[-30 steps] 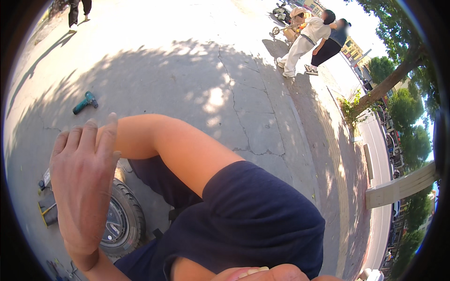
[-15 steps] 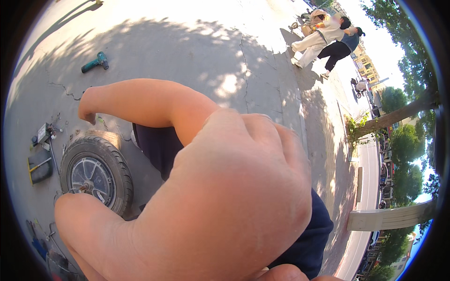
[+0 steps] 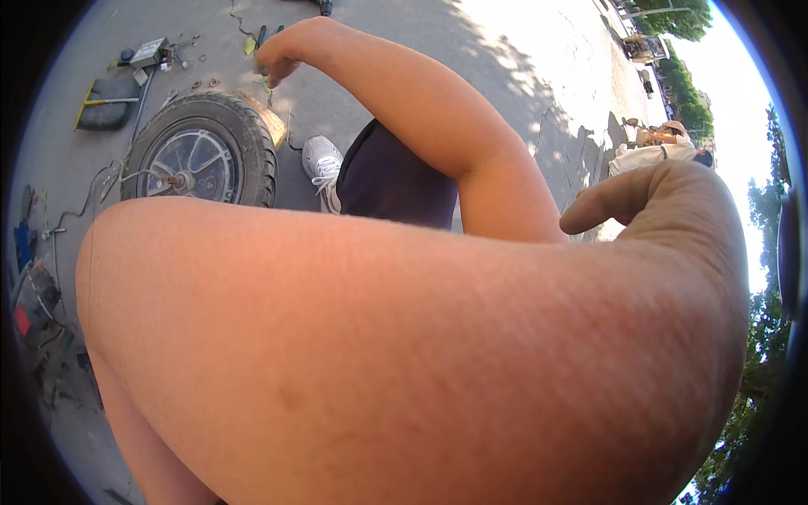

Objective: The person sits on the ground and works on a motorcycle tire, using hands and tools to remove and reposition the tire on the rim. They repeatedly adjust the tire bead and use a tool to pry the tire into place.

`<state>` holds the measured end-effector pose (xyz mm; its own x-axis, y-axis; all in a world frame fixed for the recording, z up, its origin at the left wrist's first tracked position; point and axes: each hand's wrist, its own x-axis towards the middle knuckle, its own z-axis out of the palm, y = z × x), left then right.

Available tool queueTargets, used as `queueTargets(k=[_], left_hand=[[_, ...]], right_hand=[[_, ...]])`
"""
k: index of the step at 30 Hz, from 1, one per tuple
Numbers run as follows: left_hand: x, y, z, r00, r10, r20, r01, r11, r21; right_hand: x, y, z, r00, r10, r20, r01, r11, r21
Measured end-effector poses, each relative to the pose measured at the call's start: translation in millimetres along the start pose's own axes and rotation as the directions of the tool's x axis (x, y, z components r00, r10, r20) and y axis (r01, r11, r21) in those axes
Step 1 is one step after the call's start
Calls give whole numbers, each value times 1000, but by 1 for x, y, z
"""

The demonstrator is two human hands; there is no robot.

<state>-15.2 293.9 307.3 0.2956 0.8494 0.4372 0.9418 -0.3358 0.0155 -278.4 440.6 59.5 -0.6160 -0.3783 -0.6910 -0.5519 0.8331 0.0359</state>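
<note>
My left forearm crosses the view very close up, bent at the elbow. At its right end my left hand (image 3: 690, 206) bends at the wrist, one finger or thumb stretched out and nothing visible in it; its other fingers are hidden. Farther off, my right arm reaches left, and my right hand (image 3: 282, 57) hangs above the ground with curled fingers. Thin dark ends (image 3: 262, 35) like tool handles stick out beside it; the thing itself is hidden. Below that hand, a wheel with a black tyre (image 3: 244, 143) and spoked metal hub lies on its side against a wooden block (image 3: 271, 126).
A black dustpan-like thing (image 3: 122, 91) with a yellow edge and a small metal box (image 3: 150, 53) lie left of the wheel. Tools and cables (image 3: 38, 286) are scattered at the left edge. A light shoe (image 3: 322, 168) stands beside the wheel. A power drill (image 3: 325, 7) shows at the top.
The view has shifted, so the wheel and right hand now appear higher and farther right. My left hand has swung up and right, its forearm now filling the lower half.
</note>
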Motion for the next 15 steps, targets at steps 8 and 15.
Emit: queueTargets(k=[8,15], left_hand=[[-1,16,-20,998,-57,-4,57,989,138],[-66,60,-70,962,-269,46,213,845,490]], right_hand=[[-4,25,20,999,26,24,-29,991,129],[-17,3,5,992,44,122,-76,959,274]])
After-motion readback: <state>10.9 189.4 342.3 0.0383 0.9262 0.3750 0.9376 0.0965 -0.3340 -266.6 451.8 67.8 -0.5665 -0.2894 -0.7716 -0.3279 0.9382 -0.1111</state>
